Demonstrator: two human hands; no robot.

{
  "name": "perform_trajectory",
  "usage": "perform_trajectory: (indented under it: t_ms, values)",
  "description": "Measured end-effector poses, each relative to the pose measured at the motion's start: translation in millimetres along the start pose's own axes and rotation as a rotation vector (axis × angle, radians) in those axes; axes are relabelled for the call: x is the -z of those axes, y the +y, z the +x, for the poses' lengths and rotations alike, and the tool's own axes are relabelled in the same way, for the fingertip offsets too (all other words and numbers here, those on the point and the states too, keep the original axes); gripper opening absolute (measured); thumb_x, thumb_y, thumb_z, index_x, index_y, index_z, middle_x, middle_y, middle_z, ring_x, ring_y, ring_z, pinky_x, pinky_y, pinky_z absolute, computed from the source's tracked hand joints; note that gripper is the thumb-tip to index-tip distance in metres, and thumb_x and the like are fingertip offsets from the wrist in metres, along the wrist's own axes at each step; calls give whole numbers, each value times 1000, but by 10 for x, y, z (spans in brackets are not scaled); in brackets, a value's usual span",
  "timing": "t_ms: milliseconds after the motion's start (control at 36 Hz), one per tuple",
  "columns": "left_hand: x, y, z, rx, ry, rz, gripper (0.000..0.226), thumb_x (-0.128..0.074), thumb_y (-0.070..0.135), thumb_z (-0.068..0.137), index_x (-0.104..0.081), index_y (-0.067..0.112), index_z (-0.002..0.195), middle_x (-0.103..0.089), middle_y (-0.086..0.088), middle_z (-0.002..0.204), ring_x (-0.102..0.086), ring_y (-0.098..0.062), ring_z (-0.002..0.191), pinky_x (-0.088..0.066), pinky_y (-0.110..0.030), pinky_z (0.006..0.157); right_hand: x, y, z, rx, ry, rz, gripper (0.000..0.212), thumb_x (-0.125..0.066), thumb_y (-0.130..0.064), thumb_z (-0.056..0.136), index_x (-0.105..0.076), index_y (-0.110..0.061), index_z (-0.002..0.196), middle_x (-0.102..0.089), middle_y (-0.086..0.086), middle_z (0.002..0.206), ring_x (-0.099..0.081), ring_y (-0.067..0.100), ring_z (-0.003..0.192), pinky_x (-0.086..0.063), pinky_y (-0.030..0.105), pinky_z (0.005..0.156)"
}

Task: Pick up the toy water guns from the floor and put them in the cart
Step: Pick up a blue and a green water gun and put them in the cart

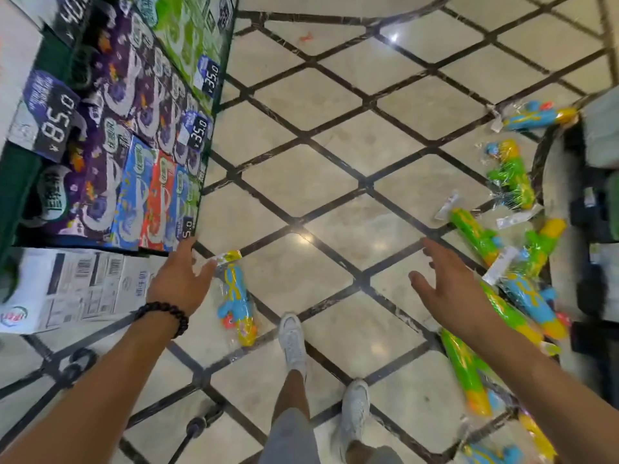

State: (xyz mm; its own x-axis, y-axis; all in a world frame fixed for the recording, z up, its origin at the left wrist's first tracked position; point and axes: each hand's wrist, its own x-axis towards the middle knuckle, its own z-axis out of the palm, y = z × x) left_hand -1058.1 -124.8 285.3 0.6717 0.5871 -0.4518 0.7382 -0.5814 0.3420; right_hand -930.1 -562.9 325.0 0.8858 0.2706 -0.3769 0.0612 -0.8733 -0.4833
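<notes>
Reaching phase: both hands out over the floor (335,155), nothing held yet.

Far left: shelf of boxed goods (110,139) with price tags, white carton (67,289) below it. Dark metal bars (77,360) at the lower left may be the cart frame, can't confirm; no basket visible.

Left hand (181,279), beaded bracelet (167,316) on the wrist: grip wide, fingers straight, empty. Fingertips sit just beside the header card of the lone blue-yellow water gun (237,299), which lies bagged on the floor close to the shelf's bottom edge, just left of the white shoes (293,339). That looks like the nearest pick.

Suggested approach: drop the left hand onto the gun's body, not the card or loose bag; the film will likely slip or tear. Wrap round the blue midsection, lift straight.

Right hand (449,283): grip also wide, fingers spread, empty, hovering near the pile of green, yellow and blue guns (522,276) along the floor's right edge by the dark fixture (589,256). Guns there overlap, so take the top one first and don't drag the bags under it. More guns further up the right edge (512,172), (536,115) and at the bottom right corner (469,373).

Most of the task remains, judging by how many are on the floor.
</notes>
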Motion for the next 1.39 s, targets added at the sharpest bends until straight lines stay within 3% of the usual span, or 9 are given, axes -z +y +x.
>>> perform_trajectory:
  t_ms: [194,306,389,472,611,806,1056,1194,1389]
  values:
    - [-586,-259,-469,-8,0,41,64,-59,50,97,-34,31,153,-61,-9,126,-62,-36,111,-49,-47,90,-204,841,-555,-80,12,0,63,-63,-30,99,-37,-20,156,-51,11,146,-56,31,127,-47,44,101]
    - [-934,-347,-689,-29,-18,138,65,-58,44,99,-32,27,155,-52,-15,145,-57,-39,123,-48,-51,96,-465,1241,-857,-158,18,7,61,-62,-32,99,-38,-21,154,-54,11,143,-55,32,126,-45,42,99]
    - [-1223,-433,-751,-72,-26,221,67,-56,43,100,-28,25,158,-43,-15,154,-53,-41,128,-47,-54,97,-731,1528,-1008,-199,45,34,61,-63,-29,97,-41,-18,152,-54,14,141,-56,37,123,-47,48,98]
    - [-1615,-598,-693,-90,-31,240,63,-57,43,99,-31,28,154,-46,-14,148,-57,-42,121,-50,-55,93,-1102,1809,-1122,-238,71,13,59,-65,-24,97,-44,-12,150,-56,19,138,-57,39,121,-47,52,97]
    - [-2362,-1024,-491,-73,-89,237,61,-57,45,98,-30,31,150,-46,-16,137,-61,-42,110,-52,-52,86,-1784,2208,-1148,-305,46,-14,57,-63,-27,98,-44,-11,150,-53,18,143,-52,35,125,-44,45,98]
    - [-3549,-1720,-100,12,-104,207,66,-59,48,95,-30,31,152,-47,-12,132,-61,-37,105,-53,-52,87,-3034,2662,-772,-327,14,22,57,-64,-29,97,-44,-17,148,-56,13,138,-56,35,120,-50,47,97]
    - [-4862,-2652,666,173,-33,205,79,-64,52,92,-22,34,157,-37,-11,150,-48,-38,127,-48,-57,98,-4393,3054,132,-357,-44,11,66,-54,-44,100,-31,-23,157,-40,7,161,-41,34,146,-38,53,117]
    - [-5388,-3095,1076,213,-15,298,83,-58,57,93,-11,38,159,-25,-11,160,-40,-40,131,-47,-56,98,-4974,3398,604,-288,-40,-2,67,-47,-56,95,-30,-31,155,-42,6,160,-50,37,139,-46,59,109]
    - [-5798,-3476,1414,289,85,191,95,-64,61,88,4,53,155,-18,-9,162,-40,-45,133,-44,-60,103,-5519,3473,1242,-204,30,14,63,-60,-40,97,-39,-22,153,-51,13,151,-57,41,129,-47,57,107]
